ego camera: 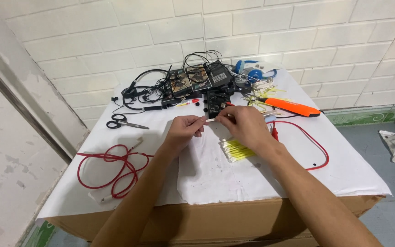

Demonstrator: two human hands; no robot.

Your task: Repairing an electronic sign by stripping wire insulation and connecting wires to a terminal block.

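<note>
My left hand (184, 129) and my right hand (243, 123) meet above the middle of a white sheet (216, 174) that covers a cardboard box. Between their fingertips they pinch a small white stick-like piece (210, 120), one hand at each end. Just below my right hand lies a bundle of yellow-stemmed cotton swabs (236, 150). A black rectangular electronic device (216, 102) lies just beyond the fingers.
Black scissors (124, 122) lie at the left. A coiled red cable (113, 169) sits front left, a red lead (314, 146) loops at the right. An orange tool (291, 107), blue headphones (254, 73), black wires and circuit boards (188, 80) crowd the back by the brick wall.
</note>
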